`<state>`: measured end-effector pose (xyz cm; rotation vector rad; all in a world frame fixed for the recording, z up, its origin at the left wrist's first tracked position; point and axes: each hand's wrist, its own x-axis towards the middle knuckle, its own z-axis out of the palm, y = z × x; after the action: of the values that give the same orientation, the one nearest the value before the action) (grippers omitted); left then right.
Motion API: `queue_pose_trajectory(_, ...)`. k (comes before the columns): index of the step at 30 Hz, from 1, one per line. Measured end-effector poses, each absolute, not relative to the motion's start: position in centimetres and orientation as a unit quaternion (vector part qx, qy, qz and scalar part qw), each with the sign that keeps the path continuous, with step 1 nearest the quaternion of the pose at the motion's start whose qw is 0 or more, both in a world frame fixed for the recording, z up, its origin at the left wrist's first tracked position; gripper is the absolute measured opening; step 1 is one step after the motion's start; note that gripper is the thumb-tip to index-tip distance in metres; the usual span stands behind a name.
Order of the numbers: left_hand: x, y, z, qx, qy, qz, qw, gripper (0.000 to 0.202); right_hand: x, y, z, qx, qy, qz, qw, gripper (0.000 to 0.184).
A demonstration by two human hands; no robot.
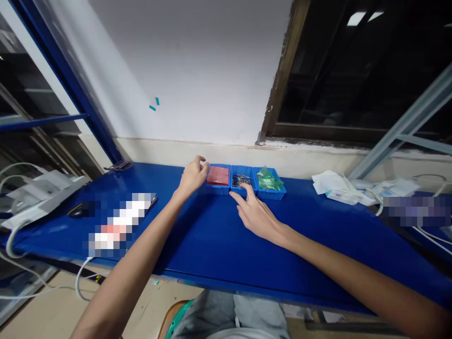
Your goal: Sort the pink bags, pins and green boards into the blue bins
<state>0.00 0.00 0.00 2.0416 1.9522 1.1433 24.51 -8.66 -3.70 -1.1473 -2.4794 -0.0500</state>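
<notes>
Three small blue bins stand in a row at the back of the blue table (pixel 212 245). The left bin (pixel 218 176) holds something flat and red, the middle bin (pixel 241 181) holds small dark metal parts, and the right bin (pixel 270 181) holds green plastic bags. My left hand (pixel 193 176) curls against the left bin's near-left corner, thumb and fingers bent round its edge. My right hand (pixel 254 212) lies on the table just in front of the middle bin, fingers stretched out toward its front wall, holding nothing.
A white machine (pixel 38 193) with cables sits at the table's left end, with a black mouse-like object (pixel 79 209) beside it. White cloths or packets (pixel 335 186) and cables lie at the right. A wall and dark window run behind the table.
</notes>
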Motion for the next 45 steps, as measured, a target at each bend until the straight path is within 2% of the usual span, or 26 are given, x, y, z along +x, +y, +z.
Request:
queue_pose_trajectory(3,-0.4,0.7,-1.8,0.665,0.602,0.437,0.072,0.031,24.2,-8.0,-4.8,-0.382,-0.897,-0.024,0.221,0.047)
queue_pose_trajectory(10,-0.3,1.2,-3.8,0.640,0.587,0.483,0.113,0.025,24.4,-8.1,-5.0,-0.364,-0.906,-0.028,0.214,0.049)
queue_pose_trajectory(14,-0.2,1.8,-4.7,0.593,0.601,0.518,0.137,0.031,24.3,-7.8,-4.0,-0.359,-0.913,-0.029,0.192,0.053)
queue_pose_trajectory(18,-0.4,1.6,-5.3,0.593,0.609,0.512,0.124,0.033,22.9,-6.7,-3.3,-0.352,-0.913,-0.031,0.204,0.047)
queue_pose_trajectory(21,-0.9,0.9,-5.1,0.623,0.623,0.472,0.035,0.028,21.3,-6.1,-3.1,-0.360,-0.909,-0.032,0.209,0.044)
queue_pose_trajectory(25,-1.5,0.1,-4.8,0.686,0.651,0.286,-0.157,0.036,19.7,-6.1,-2.8,-0.386,-0.902,-0.038,0.189,0.041)
queue_pose_trajectory(28,-1.4,0.1,-4.8,0.712,0.641,0.226,-0.174,0.030,19.1,-6.0,-2.6,-0.389,-0.903,-0.037,0.180,0.036)
queue_pose_trajectory(35,-1.2,0.3,-4.9,0.735,0.619,0.208,-0.181,0.030,18.2,-5.4,-2.2,-0.402,-0.901,-0.056,0.153,0.037)
queue_pose_trajectory(38,-1.3,0.3,-4.9,0.729,0.628,0.225,-0.155,0.030,18.5,-6.3,-2.2,-0.393,-0.906,-0.067,0.143,0.041)
queue_pose_trajectory(40,-1.6,0.3,-4.9,0.714,0.639,0.255,-0.131,0.030,18.9,-7.3,-2.2,-0.386,-0.909,-0.067,0.145,0.037)
queue_pose_trajectory(43,-2.1,0.6,-5.1,0.682,0.637,0.352,-0.078,0.031,19.9,-8.9,-2.5,-0.366,-0.912,-0.059,0.177,0.023)
queue_pose_trajectory(45,-2.5,1.0,-5.1,0.656,0.626,0.420,-0.041,0.032,20.7,-9.8,-2.7,-0.352,-0.913,-0.054,0.199,0.024)
